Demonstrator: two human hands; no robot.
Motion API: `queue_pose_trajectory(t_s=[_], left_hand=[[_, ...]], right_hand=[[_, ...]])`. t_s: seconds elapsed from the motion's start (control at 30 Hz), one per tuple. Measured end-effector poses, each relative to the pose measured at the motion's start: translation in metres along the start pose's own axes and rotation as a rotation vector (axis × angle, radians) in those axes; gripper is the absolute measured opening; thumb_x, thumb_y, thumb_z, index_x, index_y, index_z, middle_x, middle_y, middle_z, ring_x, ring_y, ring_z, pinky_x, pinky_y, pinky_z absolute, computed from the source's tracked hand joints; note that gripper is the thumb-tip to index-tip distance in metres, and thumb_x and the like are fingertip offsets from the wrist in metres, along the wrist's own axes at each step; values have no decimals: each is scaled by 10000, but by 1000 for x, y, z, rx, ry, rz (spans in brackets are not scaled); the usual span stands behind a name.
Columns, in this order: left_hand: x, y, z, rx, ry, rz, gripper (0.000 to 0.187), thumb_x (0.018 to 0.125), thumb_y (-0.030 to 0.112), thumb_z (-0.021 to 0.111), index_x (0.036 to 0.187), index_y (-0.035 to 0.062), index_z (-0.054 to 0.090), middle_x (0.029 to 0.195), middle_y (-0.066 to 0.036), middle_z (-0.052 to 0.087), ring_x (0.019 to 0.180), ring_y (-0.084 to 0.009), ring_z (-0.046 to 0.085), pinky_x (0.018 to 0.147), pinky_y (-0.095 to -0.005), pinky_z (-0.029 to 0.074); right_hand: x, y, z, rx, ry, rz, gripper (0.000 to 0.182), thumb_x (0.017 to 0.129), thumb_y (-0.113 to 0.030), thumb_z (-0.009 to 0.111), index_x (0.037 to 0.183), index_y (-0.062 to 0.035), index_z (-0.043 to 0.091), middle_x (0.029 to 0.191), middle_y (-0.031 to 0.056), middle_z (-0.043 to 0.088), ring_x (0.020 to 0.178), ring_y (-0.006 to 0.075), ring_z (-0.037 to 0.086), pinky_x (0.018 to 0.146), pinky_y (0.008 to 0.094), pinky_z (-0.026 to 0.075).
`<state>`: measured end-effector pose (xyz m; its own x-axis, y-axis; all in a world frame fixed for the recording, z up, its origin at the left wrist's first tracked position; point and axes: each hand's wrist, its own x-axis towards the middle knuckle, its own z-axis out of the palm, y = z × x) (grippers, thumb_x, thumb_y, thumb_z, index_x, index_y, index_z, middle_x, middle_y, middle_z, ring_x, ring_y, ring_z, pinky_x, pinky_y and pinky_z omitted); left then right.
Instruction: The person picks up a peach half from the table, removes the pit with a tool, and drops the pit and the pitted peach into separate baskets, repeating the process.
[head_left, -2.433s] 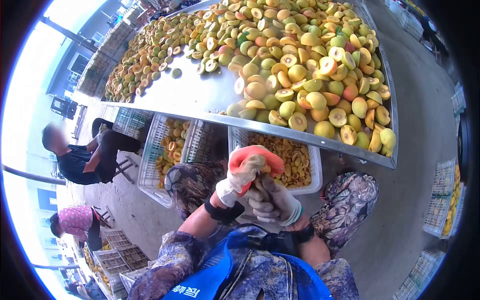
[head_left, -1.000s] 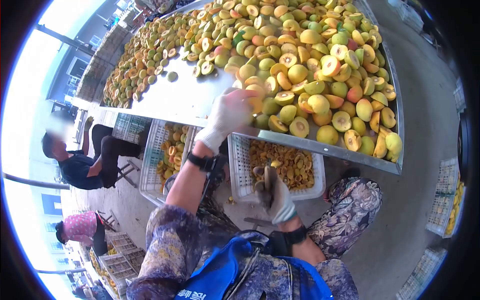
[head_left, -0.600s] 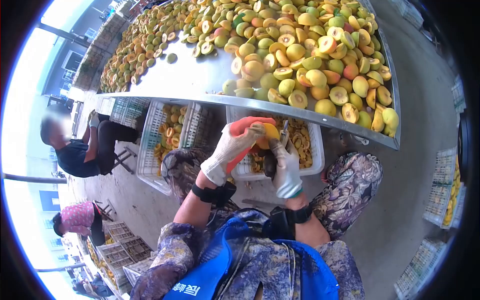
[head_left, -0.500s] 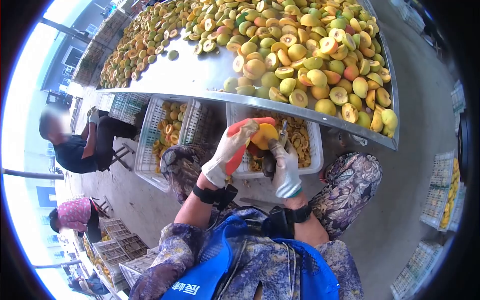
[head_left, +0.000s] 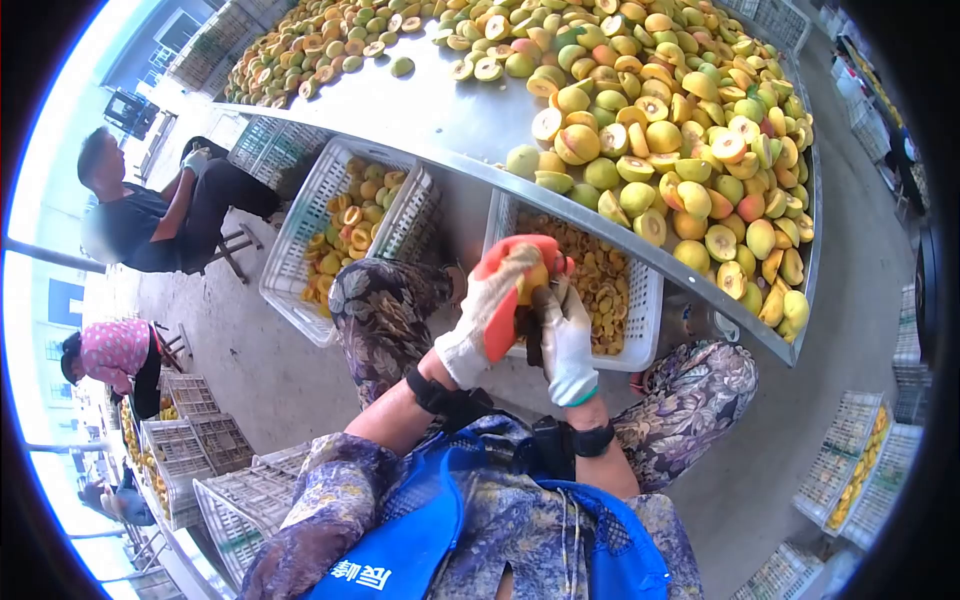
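The yellow fruit (head_left: 533, 283) is sitting between two gloved hands, and from my remote seat I'm seeing it against the near-left part of the white crate (head_left: 645, 315), my landmark; how high above that crate it's hanging, I can't tell. The left hand (head_left: 505, 300), in white and orange, is wrapping its fingers around the fruit and gripping it. The right hand (head_left: 565, 335) is closing in from the other side, its darkened fingers meeting the fruit; whether they're also clasping anything else, I can't tell, since the knuckles are covering that spot.

Here's what I'm worrying about: juice could be making those gloves slick, and a loosening left grip could be dropping the fruit among the cut pieces (head_left: 610, 315) in the crate, or onto the floor on its near side.

Beyond the crate, the metal desk (head_left: 440, 110) is carrying a big heap of fruit halves (head_left: 680, 140). Right of the crate, halves are crowding the desk's corner; a knock could be tipping one over the edge. Left of the crate, a second crate (head_left: 285, 255) is standing, and past that a co-worker (head_left: 150, 215) is sitting.
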<state>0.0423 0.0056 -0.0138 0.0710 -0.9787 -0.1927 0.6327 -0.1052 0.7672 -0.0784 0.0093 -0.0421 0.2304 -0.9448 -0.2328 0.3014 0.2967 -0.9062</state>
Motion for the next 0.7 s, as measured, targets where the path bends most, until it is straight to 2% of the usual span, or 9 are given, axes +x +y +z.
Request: queue_pose_trajectory(t_s=[0.1, 0.17, 0.23, 0.27, 0.47, 0.57, 0.6, 0.67, 0.7], left_hand=[[-3, 2, -8, -203, 89, -2, 343, 1048, 277, 637, 1259, 7, 619, 1185, -193, 696, 1132, -343, 689, 1050, -481, 558], [-3, 6, -7, -173, 57, 34, 367, 1058, 322, 616, 1249, 9, 615, 1160, -196, 702, 1118, -361, 695, 1044, -533, 553], [-7, 7, -2, -147, 26, 58, 396, 1067, 367, 595, 1240, 11, 611, 1135, -200, 708, 1104, -378, 701, 1038, -585, 548], [-9, 6, 5, -107, 26, 106, 430, 1070, 405, 583, 1240, 11, 606, 1134, -199, 709, 1092, -376, 706, 1034, -603, 544], [-15, 6, 12, -73, 47, 106, 431, 1065, 399, 589, 1225, 0, 610, 1049, -186, 713, 1022, -358, 722, 959, -579, 586], [-18, 7, 11, -23, 102, 47, 416, 1066, 375, 583, 1216, -11, 614, 1009, -183, 706, 939, -343, 729, 875, -551, 619], [-20, 8, 15, -35, 123, 59, 372, 1057, 343, 608, 1175, -8, 650, 960, -162, 719, 834, -303, 732, 747, -465, 642], [-22, 6, 15, 2, 126, 69, 368, 1061, 341, 608, 1151, -13, 655, 908, -147, 718, 762, -279, 729, 692, -431, 635], [-23, 7, 15, 15, 117, 60, 368, 1062, 340, 610, 1141, -16, 657, 894, -145, 717, 742, -271, 727, 678, -419, 633]], right_hand=[[-5, 0, -6, -197, 23, -61, 375, 1062, -441, 614, 1134, -73, 606, 881, -17, 643, 717, 40, 553, 627, 232, 455], [-13, -8, -2, -307, -84, -91, 423, 1075, -457, 581, 1075, -36, 621, 785, 64, 639, 715, 112, 536, 661, 299, 467], [-19, -16, 6, -495, -149, -148, 460, 1080, -459, 568, 1044, -4, 627, 749, 116, 633, 702, 159, 534, 663, 339, 476], [-17, -8, 8, -471, -149, -100, 480, 1086, -441, 562, 1054, 32, 635, 786, 164, 647, 722, 209, 571, 703, 388, 511], [-16, -6, 7, -473, -179, -96, 437, 1098, -383, 555, 1148, 43, 636, 856, 161, 693, 779, 229, 626, 750, 387, 524], [-13, 18, 1, -403, -218, -254, 430, 1101, -395, 545, 1105, 22, 651, 741, 96, 662, 634, 210, 627, 605, 341, 512], [-16, 11, -1, -310, -276, -109, 438, 1098, -427, 537, 1060, -5, 650, 677, 56, 616, 537, 179, 574, 514, 313, 457], [-25, -28, 2, -130, -365, 293, 490, 1078, -543, 508, 962, -81, 624, 534, -21, 472, 346, 82, 385, 332, 256, 268], [-26, -37, -3, -129, -412, 410, 516, 1065, -582, 506, 950, -88, 603, 543, -15, 484, 358, 91, 397, 341, 260, 282]])
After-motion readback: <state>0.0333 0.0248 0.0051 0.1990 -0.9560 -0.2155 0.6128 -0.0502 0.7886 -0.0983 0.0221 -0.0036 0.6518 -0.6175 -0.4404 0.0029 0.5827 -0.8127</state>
